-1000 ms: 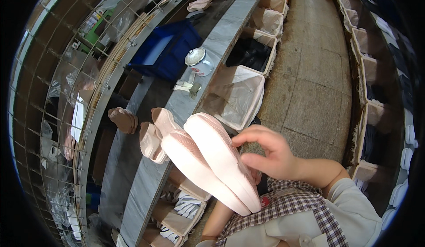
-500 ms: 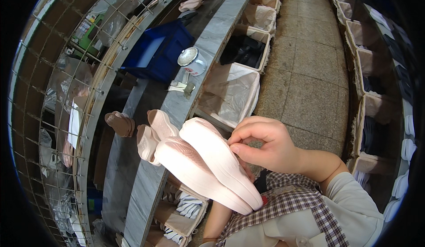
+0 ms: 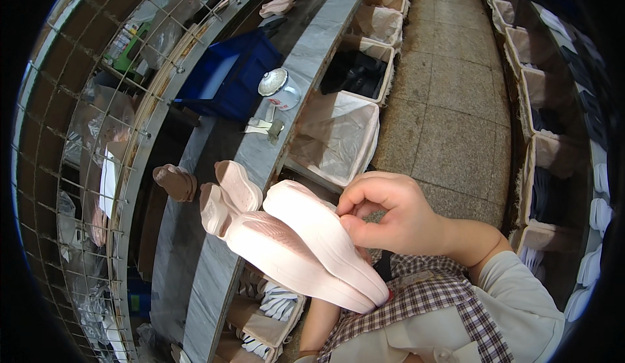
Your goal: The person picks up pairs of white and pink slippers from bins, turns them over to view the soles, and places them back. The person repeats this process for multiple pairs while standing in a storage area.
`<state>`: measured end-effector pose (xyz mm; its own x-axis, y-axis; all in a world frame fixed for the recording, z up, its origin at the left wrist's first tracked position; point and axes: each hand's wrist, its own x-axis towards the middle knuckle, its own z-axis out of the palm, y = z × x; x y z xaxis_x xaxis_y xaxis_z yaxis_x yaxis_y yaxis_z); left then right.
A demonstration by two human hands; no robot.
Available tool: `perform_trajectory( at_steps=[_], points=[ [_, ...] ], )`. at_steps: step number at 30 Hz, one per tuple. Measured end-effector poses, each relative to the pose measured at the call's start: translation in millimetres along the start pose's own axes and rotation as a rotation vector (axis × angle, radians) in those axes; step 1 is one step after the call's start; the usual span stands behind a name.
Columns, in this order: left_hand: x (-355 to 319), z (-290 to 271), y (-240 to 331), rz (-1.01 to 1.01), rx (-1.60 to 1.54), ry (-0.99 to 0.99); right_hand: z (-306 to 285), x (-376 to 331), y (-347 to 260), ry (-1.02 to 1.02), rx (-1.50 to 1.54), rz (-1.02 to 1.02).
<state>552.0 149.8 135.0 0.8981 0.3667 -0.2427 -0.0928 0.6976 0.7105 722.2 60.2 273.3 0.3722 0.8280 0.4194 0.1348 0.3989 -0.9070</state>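
Head view, grey workbench, tiled floor, lined bins.

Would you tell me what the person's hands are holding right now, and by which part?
The right hand pinches the side edge of a pale pink shoe sole, one of a pair. The left hand is hidden beneath them, so its hold cannot be told.
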Motion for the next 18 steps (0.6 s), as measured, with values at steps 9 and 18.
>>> perform_trajectory(
  at_steps=[9, 18],
  points=[
    [-2, 8, -7, -0.011, 0.06, -0.074, 5, -2, 3, 0.044, -0.109, -0.127],
    [-4, 4, -14, -0.003, 0.086, -0.094, 8, -2, 4, 0.069, -0.121, -0.122]
  ],
)
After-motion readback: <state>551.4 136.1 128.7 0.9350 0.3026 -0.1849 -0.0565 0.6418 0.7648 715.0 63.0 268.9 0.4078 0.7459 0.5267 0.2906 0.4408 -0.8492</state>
